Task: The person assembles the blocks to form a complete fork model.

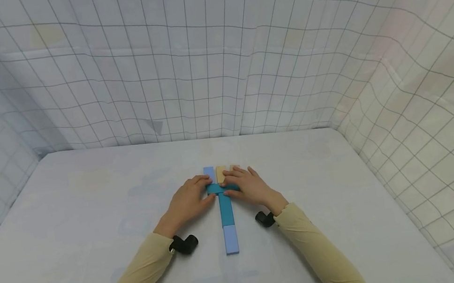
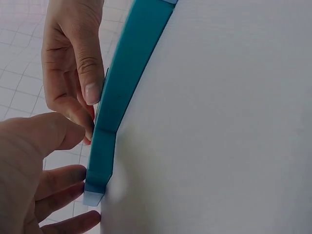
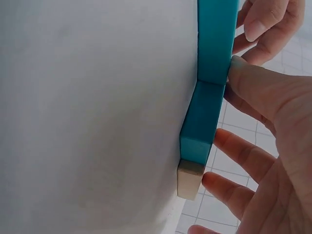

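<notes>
Flat blocks form a figure on the white table. A teal crossbar lies above a teal stem block, with a light blue block at the stem's lower end. Above the crossbar stand a light blue block and two tan blocks, one in the middle and one partly hidden at the right. My left hand touches the crossbar's left end with spread fingers. My right hand rests on its right part, fingertips reaching the tan blocks. In the right wrist view, fingertips meet the teal and tan blocks.
The white tabletop spreads around the blocks. Grid-patterned white curtains hang behind it and along both sides. A black wrist camera sits on the left wrist, another on the right.
</notes>
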A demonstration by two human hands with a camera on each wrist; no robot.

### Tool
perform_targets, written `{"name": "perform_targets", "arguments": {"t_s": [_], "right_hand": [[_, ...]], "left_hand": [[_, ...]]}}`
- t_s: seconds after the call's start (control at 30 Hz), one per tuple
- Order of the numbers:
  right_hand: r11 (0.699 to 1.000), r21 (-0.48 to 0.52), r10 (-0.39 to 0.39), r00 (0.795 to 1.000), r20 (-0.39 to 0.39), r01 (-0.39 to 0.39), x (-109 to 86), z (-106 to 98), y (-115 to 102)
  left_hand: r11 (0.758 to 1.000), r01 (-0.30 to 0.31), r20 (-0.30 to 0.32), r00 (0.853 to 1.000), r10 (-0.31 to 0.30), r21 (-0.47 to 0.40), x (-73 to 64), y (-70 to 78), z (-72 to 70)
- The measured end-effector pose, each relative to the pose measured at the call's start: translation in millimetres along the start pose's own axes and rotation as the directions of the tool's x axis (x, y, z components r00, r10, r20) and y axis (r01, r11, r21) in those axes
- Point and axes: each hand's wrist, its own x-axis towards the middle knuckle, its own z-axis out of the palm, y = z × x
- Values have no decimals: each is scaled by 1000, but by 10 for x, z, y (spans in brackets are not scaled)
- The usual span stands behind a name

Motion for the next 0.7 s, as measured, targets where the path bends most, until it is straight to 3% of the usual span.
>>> {"name": "perform_targets", "arguments": {"t_s": [0.4, 0.7], "right_hand": [[999, 43, -1, 998, 61, -2, 122, -106, 24], [987, 148, -69, 998, -9, 70, 98, -118, 80]], "left_hand": [[996, 26, 77, 997, -19, -82, 98, -53, -94], [986, 18, 84, 996, -3, -169, 76, -69, -97]]}}
